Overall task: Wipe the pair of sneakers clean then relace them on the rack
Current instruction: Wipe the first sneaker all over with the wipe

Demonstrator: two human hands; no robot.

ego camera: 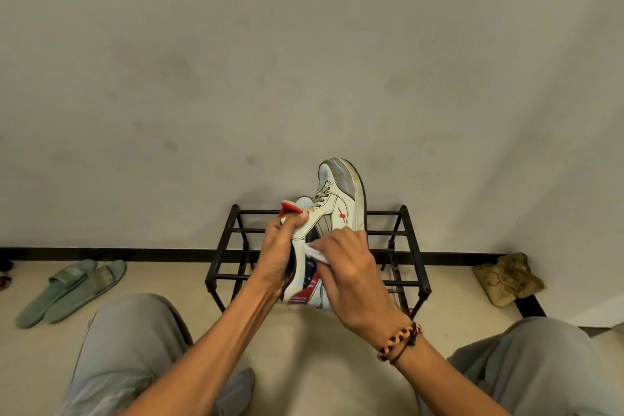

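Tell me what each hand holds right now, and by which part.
Left hand grips the white leather sneaker with red trim at its heel collar and tongue. Right hand pinches a small white wipe by its bunched end, against the sneaker's side.

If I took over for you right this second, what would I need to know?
Left hand grips the sneaker by its tongue and collar, toe up, over the black rack.
Right hand presses a white wipe on the sneaker's side.
Done: wiping is under way; this sneaker is laced.
Left: finish wiping, do the second sneaker (not in view), relace both on the rack.
Green slippers lie on the floor to the left.
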